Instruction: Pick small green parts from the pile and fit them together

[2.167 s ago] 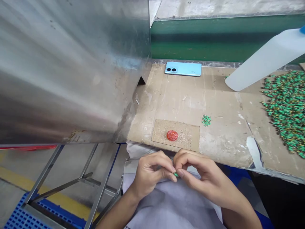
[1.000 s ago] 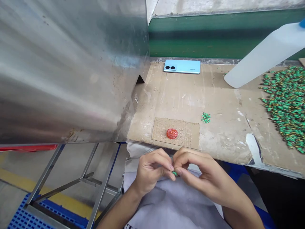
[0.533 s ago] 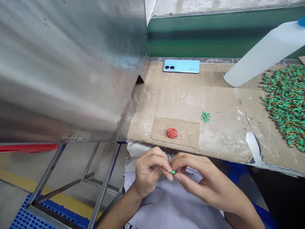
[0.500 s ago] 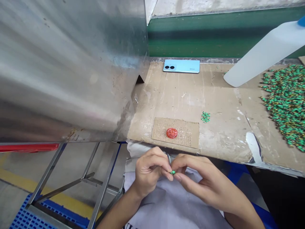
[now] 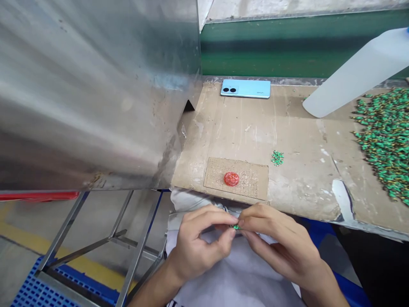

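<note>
A small green piece (image 5: 235, 227), too tiny to identify further, sits between the fingertips of both hands above my lap. My left hand (image 5: 204, 241) pinches it from the left with thumb and index finger. From the right, the fingertips of my right hand (image 5: 281, 238) close at its other end. Just beyond my hands, at the table's front edge, a glossy red blob (image 5: 231, 179) rests on a small cardboard piece (image 5: 258, 181). A little cluster of tiny green bits (image 5: 277, 158) lies to the right of that cardboard.
A large heap of green and gold pieces (image 5: 388, 140) covers the table's right side. Beside it a white bottle (image 5: 354, 74) leans. A light-blue phone (image 5: 246, 88) lies at the back. A big metal panel (image 5: 105, 94) stands left, over a metal frame (image 5: 140, 251).
Both hands have shifted slightly, and the left fingers now stretch further right around the green piece. The camera view has moved a little. Things on the table stay put.
</note>
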`<state>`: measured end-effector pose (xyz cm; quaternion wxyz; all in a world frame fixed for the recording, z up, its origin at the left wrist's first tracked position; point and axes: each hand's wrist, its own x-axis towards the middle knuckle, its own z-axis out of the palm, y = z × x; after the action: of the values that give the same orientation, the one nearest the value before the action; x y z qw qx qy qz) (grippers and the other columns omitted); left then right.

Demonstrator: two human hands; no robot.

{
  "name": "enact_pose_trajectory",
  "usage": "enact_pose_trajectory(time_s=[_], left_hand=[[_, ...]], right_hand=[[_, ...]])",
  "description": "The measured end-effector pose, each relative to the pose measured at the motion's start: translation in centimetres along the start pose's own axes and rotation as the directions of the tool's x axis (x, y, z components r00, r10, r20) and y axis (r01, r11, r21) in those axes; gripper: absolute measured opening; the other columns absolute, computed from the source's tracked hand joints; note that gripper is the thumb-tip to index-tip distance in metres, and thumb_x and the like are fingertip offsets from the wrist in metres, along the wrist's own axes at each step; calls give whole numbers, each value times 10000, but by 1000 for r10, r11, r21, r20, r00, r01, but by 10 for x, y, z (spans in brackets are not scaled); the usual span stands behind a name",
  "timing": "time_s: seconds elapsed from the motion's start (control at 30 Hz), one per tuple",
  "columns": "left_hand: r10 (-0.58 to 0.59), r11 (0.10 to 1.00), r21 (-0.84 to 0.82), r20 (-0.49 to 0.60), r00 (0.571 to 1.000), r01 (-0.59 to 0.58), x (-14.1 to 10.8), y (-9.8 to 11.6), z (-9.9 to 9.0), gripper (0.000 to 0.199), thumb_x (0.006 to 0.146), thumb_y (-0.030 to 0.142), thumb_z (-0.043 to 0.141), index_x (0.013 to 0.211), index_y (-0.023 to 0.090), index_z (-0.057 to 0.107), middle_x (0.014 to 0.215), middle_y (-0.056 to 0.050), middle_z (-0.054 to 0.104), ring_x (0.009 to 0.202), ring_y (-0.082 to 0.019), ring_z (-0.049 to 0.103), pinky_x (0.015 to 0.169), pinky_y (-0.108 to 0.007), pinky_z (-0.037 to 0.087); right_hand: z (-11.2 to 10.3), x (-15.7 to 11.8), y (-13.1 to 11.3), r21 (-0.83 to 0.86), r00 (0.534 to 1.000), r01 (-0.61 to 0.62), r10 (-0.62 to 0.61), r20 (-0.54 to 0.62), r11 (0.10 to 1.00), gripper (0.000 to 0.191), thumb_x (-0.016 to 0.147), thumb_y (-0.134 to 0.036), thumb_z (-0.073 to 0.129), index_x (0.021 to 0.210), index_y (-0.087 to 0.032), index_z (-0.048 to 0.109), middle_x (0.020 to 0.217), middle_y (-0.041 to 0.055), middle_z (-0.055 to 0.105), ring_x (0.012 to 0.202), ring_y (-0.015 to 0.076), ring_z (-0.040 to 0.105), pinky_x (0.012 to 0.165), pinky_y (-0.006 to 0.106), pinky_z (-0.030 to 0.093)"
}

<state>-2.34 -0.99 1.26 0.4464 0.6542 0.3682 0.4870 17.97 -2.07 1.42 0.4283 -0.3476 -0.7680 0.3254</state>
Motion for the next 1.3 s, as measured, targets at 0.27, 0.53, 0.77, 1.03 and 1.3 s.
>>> enact_pose_trajectory(time_s=[0.27,0.53,0.77,1.03,1.3], left_hand=[[-27,987,156,-18,999,30,0,10,1,186,810,24,716,911,170,772,739,-20,796,604,-143,738,588,-200,585],[5,978,207,3,1000,-5,0,12,0,199,836,20,721,953,173,772,805,-31,829,671,-161,790,625,-196,617],[-37,975,216,-33,999,44,-3,13,2,214,806,1,718,922,176,759,736,3,805,576,-126,758,580,-164,603],[-247,968,41,-22,969,247,-3,12,3,150,818,33,697,872,158,758,614,-4,755,485,-161,741,479,-176,582],[-299,954,-27,-88,950,297,-1,11,5,152,760,20,703,764,163,753,683,-25,799,538,-149,761,534,-157,614]], right_hand=[[2,2,0,30,999,-26,28,-36,999,268,961,-30,640,1173,-194,652,974,62,753,882,184,741,759,302,639],[3,1,-5,49,992,-91,95,-78,995,203,958,-56,672,1103,-197,663,955,49,743,892,169,743,785,277,638],[8,4,-10,16,983,-138,139,-120,990,170,977,-90,650,1083,-223,657,927,32,742,825,158,733,723,264,629],[13,3,-10,-22,985,-129,125,-122,991,162,994,-95,639,1088,-227,644,931,25,757,840,153,736,739,252,629],[16,-3,-6,-8,993,-107,107,-56,994,190,1027,-69,590,1138,-221,611,967,46,730,859,164,705,755,285,597]])
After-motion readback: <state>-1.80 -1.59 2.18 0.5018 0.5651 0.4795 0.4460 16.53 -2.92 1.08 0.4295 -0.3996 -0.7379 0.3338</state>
